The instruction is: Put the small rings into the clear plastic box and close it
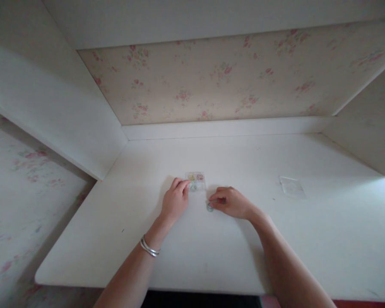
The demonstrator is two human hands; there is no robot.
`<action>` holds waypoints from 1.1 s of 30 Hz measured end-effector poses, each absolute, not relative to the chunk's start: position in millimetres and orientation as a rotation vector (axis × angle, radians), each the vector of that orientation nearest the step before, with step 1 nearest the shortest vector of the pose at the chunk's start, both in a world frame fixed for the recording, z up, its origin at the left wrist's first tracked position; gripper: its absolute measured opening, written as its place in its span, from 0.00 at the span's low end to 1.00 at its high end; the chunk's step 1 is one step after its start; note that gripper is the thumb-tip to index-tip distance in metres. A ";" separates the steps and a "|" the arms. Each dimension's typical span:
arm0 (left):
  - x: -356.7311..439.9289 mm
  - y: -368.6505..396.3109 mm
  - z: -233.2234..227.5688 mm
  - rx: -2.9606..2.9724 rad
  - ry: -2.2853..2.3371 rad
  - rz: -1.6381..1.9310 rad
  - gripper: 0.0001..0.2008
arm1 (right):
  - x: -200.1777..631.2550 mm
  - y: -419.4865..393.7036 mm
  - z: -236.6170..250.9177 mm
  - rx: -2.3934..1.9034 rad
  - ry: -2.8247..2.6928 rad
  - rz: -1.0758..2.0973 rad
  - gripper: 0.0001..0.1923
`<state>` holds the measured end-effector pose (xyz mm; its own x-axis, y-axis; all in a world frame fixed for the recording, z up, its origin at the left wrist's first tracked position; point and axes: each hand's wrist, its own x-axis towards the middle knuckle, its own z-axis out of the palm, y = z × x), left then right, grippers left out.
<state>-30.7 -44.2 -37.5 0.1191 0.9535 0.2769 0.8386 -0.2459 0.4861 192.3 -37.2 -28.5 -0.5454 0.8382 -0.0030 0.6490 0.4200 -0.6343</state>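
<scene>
Your left hand (175, 201) pins the light, flimsy sticker sheet (196, 182); right hand (232, 202) fingers pinch a small ring-like object (209, 207); grip edges.

place: home | cue: floral wallpaper (211, 77) | white built-in desk (186, 256)

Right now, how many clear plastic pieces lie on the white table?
2: a clear plastic sheet with coloured stickers under the left hand, and a plain clear plastic piece lying alone, right.

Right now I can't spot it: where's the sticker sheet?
Head view: the sticker sheet lies mid-table, under the left hand's fingertips, just up-left of the right hand.
</scene>
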 end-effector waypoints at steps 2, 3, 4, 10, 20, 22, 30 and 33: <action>-30.4 -45.8 -36.6 2.216 1.812 0.684 0.14 | 193.1 -37.4 -28.6 -1.270 -2.379 0.852 0.08; -30.2 -46.5 -36.1 2.228 1.823 0.629 0.15 | 193.2 -37.4 -28.9 -1.264 -2.381 0.851 0.08; -30.0 -47.0 -35.7 2.237 1.833 0.585 0.15 | 193.3 -37.3 -29.2 -1.260 -2.382 0.851 0.08; -30.1 -47.3 -35.2 2.262 1.866 0.514 0.16 | 192.0 -37.0 -28.5 -1.265 -2.364 0.848 0.08; -27.6 -49.3 -32.8 2.378 1.904 0.283 0.20 | 192.4 -38.9 -26.5 -1.244 -2.263 0.977 0.07; -27.0 -49.7 -31.8 2.399 1.901 0.243 0.21 | 191.8 -38.5 -27.2 -1.254 -2.261 0.966 0.07; -24.1 -49.5 -30.9 2.477 1.860 0.111 0.20 | 193.2 -37.1 -27.5 -1.228 -2.306 0.956 0.07; -23.5 -49.5 -29.8 2.455 1.879 0.122 0.21 | 195.3 -37.1 -25.8 -1.183 -2.343 0.991 0.07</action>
<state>-23.5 -49.5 -29.8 0.2596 0.9651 0.0339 0.9614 -0.2616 0.0852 195.3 -37.1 -25.8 -0.5984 0.8010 -0.0142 0.5680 0.4117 -0.7127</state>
